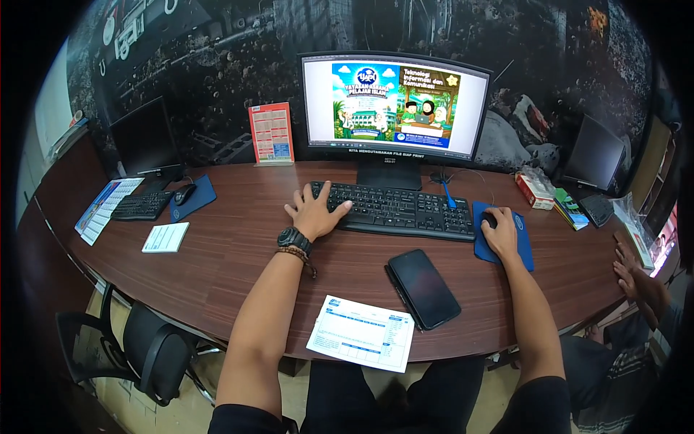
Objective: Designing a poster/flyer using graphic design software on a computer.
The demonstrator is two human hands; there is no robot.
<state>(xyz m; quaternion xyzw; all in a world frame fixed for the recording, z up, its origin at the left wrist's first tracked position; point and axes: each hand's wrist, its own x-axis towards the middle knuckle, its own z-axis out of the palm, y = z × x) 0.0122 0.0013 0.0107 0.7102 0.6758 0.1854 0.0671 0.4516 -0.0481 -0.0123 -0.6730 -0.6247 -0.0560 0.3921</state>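
Fingers spread, my left hand (315, 216) rests on the left end of a black keyboard (405, 217). A black watch (294, 239) and a brown beaded bracelet (296, 252) circle that wrist. My right hand (503, 237) is curved over a dark computer mouse (491, 220), which it mostly hides, on a blue mouse pad (525, 254). Behind the keyboard stands a curved monitor (319, 108) displaying two colourful illustrated pages side by side. Between my forearms lie a black phone (425, 289), its screen dark, and a printed paper form (358, 334) overhanging the desk's near edge.
On the brown desk (217, 253) stand dark monitors at far left (144, 137) and right (595, 153). A red desk calendar (272, 134), a paper pad (165, 237) and a red-white box (535, 190) are nearby. Another person's hands (626, 267) show at right; black chairs (152, 347) stand lower left.
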